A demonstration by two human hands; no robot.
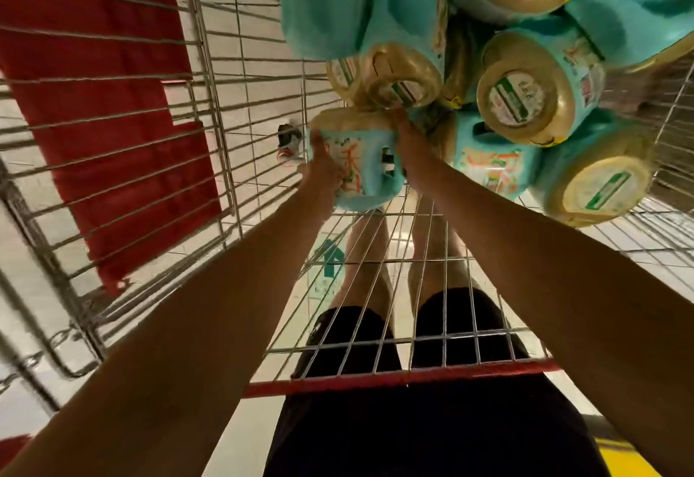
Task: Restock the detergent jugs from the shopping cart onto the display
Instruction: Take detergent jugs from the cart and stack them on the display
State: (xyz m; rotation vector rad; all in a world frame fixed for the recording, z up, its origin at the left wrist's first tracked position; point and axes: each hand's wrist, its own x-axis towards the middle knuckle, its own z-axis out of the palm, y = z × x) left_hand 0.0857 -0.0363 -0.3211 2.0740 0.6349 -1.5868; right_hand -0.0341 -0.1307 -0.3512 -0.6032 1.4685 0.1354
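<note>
A wire cart (375,382) is standing on a pale tiled floor (259,40). Inside the cart, a teal jug (366,176) is being held by both hands. The left hand (322,164) is gripping its side, and the right hand (408,146) is clamping its fingers near the handle. More jugs (525,100) are lying deeper in the cart.

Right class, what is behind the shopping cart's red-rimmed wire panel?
Through the wire panel show the person's bare legs, black shorts and a green floor arrow. The detergent jug, gripped by the left hand and right hand, hides the feet.
</note>
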